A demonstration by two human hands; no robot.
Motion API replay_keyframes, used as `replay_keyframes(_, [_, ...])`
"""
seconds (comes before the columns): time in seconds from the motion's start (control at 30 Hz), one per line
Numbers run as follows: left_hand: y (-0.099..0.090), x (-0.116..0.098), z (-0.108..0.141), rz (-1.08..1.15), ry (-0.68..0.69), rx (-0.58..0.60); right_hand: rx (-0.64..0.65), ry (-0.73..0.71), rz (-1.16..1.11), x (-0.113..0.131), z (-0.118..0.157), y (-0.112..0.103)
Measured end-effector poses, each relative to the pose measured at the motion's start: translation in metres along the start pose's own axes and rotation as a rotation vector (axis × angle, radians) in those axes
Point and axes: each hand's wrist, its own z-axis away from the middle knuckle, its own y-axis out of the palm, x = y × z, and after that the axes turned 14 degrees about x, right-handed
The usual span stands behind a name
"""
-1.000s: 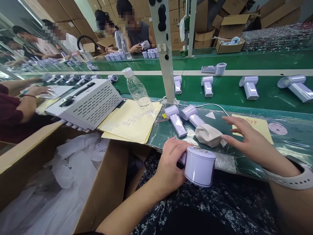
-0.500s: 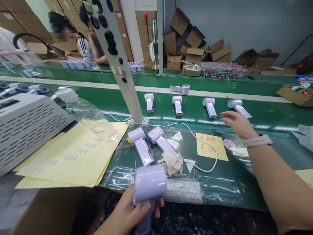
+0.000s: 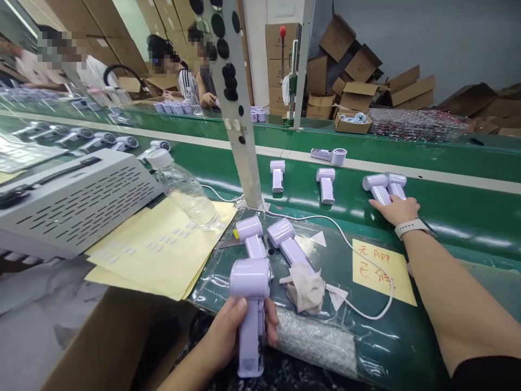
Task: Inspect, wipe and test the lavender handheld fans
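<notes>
Left hand [image 3: 222, 331] firmly in business here: it grips a lilac handheld device [image 3: 250, 279] by the handle, thumb along one side, curled fingertips showing past the other, the round head standing clear above them. It's upright, in front of the bench edge.

Over on the far side, the right hand [image 3: 401, 210] is stretched out to the green belt [image 3: 303, 184], white wristband [image 3: 411, 227] and all! Its fingers are at the lower ends of two belt devices, the nearer-left one [image 3: 376, 187] and its close neighbour [image 3: 396, 182], heads pointing away from the palm. The thumb sits by the left handle; whether the fingers have closed on either handle, I can't tell from this angle.

Between the two hands, a pair of lilac units [image 3: 280, 232] lies on the bench [image 3: 391, 347], with a crumpled pale cloth [image 3: 307, 293] against the right one's handle. A white cable [image 3: 342, 231] loops across a yellow note [image 3: 378, 266]. Off to the left, a clear bottle [image 3: 187, 195] stands by yellow sheets [image 3: 163, 239].
</notes>
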Motion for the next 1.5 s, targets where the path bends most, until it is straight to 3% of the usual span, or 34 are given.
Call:
replay_keyframes(0.1, [0.002, 0.000, 0.001, 0.049, 0.032, -0.024, -0.031, -0.075, -0.003, 0.015, 0.027, -0.013])
replay_keyframes(0.23, [0.002, 0.003, 0.004, 0.046, 0.085, -0.021, -0.029, -0.255, 0.001, 0.040, 0.090, -0.027])
replay_keyframes(0.3, [0.003, 0.005, 0.003, 0.053, 0.137, -0.049, -0.009, -0.364, 0.005, 0.060, 0.123, -0.018])
replay_keyframes(0.4, [0.007, 0.007, 0.003, 0.077, 0.181, -0.142, -0.023, -0.492, 0.042, 0.093, 0.164, 0.012])
replay_keyframes(0.57, [0.010, 0.011, 0.010, 0.099, 0.206, -0.193, -0.106, -0.497, 0.078, 0.136, 0.209, 0.053])
replay_keyframes(0.83, [-0.005, -0.007, 0.034, 0.140, 0.214, -0.374, 0.036, -0.606, -0.148, 0.207, 0.280, 0.065])
replay_keyframes(0.93, [-0.009, -0.018, 0.041, 0.116, 0.261, -0.483, 0.093, -0.690, -0.146, 0.229, 0.285, 0.062])
replay_keyframes(1.03, [-0.013, -0.023, 0.048, 0.088, 0.277, -0.548, 0.140, -0.725, -0.140, 0.232, 0.277, 0.054])
replay_keyframes(1.17, [-0.021, -0.020, 0.057, 0.009, 0.254, -0.540, 0.207, -0.747, -0.181, 0.207, 0.257, 0.039])
replay_keyframes(1.27, [-0.025, -0.015, 0.060, -0.114, 0.198, -0.533, 0.185, -0.664, -0.211, 0.181, 0.239, 0.037])
replay_keyframes(1.37, [-0.025, -0.013, 0.057, -0.343, 0.175, -0.529, 0.231, -0.557, -0.190, 0.161, 0.218, 0.041])
replay_keyframes(1.5, [-0.021, -0.012, 0.045, -0.680, 0.199, -0.480, 0.249, -0.619, -0.156, 0.150, 0.190, 0.039])
